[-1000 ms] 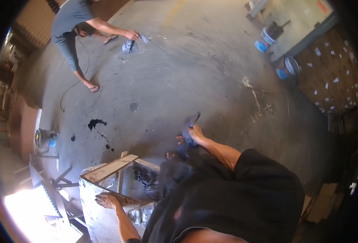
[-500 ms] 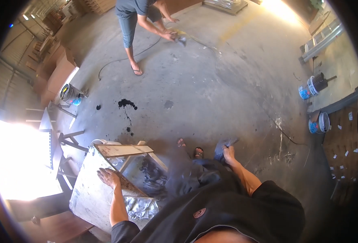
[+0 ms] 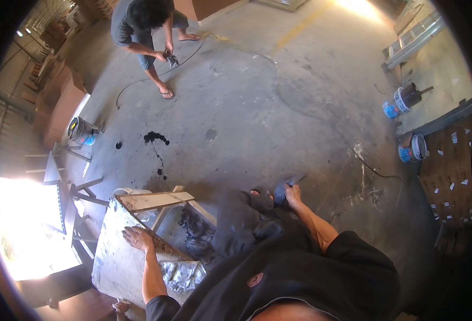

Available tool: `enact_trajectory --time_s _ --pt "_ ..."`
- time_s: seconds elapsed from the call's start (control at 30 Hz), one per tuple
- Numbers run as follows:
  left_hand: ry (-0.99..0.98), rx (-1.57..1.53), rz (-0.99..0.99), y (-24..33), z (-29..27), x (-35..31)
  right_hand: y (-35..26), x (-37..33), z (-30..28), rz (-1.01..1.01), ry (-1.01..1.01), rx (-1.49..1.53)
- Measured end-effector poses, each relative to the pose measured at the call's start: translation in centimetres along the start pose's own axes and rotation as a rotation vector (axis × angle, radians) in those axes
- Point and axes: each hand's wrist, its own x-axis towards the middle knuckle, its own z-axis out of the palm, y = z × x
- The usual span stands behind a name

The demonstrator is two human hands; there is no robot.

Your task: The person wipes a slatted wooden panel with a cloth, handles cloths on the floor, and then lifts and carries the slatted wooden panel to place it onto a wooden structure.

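Observation:
My left hand (image 3: 136, 239) lies with its fingers stretched out on a stained whitish tabletop (image 3: 110, 265). This top rests on a wooden frame (image 3: 158, 200). Just beyond my knees, my right hand (image 3: 293, 195) is closed round a dark grey cloth (image 3: 283, 185), which hangs over the floor beside my feet. A crumpled silvery plastic sheet (image 3: 181, 275) lies by the table's near edge, close to my left forearm. Dark crumpled material (image 3: 196, 230) shows beneath the wooden frame, next to my leg.
A person (image 3: 140, 32) bends over far left, holding a dark object by a long cable (image 3: 279, 88). Black spills (image 3: 155, 138) mark the floor. Buckets (image 3: 81, 131) stand left, others (image 3: 413, 148) right. Someone's hand or foot (image 3: 121, 307) shows below the tabletop.
The other person has shifted left, bent lower and brought both hands together at the dark object. My right hand, still gripping the cloth, appears slightly further left. My left hand stays on the tabletop.

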Motion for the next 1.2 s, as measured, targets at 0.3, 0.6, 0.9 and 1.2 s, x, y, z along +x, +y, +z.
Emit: enact_trajectory --time_s 0.3,0.6,0.9,1.2 --pt "0.049 -0.037 -0.024 1.0 -1.5 -0.3 0.9 -0.5 -0.6 -0.130 -0.025 -0.029" --pt "0.075 -0.025 0.029 0.1 -0.3 -0.2 2.7 1.7 0.0 -0.074 0.010 -0.081" --pt "0.032 -0.051 -0.011 -0.2 -0.2 -0.1 1.4 1.3 -0.4 -0.063 0.018 -0.010" --pt "0.014 0.015 -0.055 -0.2 -0.8 0.2 1.5 2.0 0.8 -0.054 0.042 -0.062"
